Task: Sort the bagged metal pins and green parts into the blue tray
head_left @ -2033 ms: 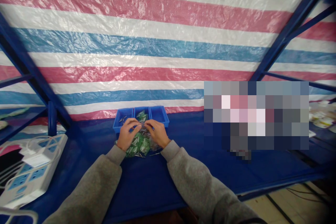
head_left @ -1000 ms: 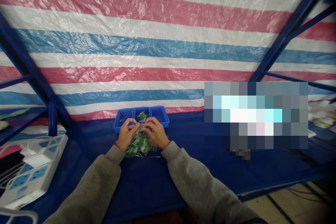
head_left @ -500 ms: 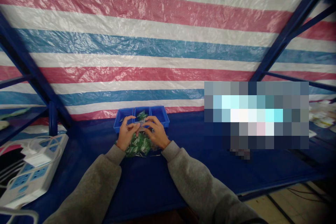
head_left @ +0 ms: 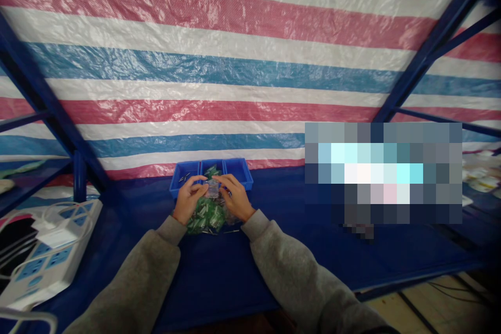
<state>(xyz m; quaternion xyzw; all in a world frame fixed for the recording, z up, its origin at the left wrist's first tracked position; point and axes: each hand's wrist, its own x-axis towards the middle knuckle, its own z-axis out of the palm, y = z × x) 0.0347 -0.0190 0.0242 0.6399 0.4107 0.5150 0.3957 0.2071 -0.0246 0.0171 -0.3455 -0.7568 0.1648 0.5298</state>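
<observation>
Grip, left hand (head_left: pixel 191 199): narrow, thumb and bent forefinger closed on the left side of a small clear bag (head_left: pixel 212 188).
Grip, right hand (head_left: pixel 237 199): narrow, fingertips at the right side of the same bag; the exact contact of the thumb is too small to tell.
Clear bag: held up between the two hands, above the green packets and in front of the blue tray; its contents cannot be made out.
Green packets (head_left: pixel 209 215): a loose heap on the table (head_left: pixel 219 282), below the hands, between the tray and the near edge.
Clear packets (head_left: pixel 231 214): at the right side of the heap, partly hidden by the right hand.
Thin rod (head_left: pixel 231 231): lying at the heap's lower right, on the table.
Blue tray (head_left: pixel 248 186): near the table's far edge, three compartments side by side; small thin pieces (head_left: pixel 185 177) in the left one, more green packets in the middle one.
Power strip (head_left: pixel 27 287): toward the table's left edge, well apart from the heap, with a white adapter (head_left: pixel 57 236) and cables on it.
Striped sheet (head_left: pixel 235 73): behind the table's far edge.
</observation>
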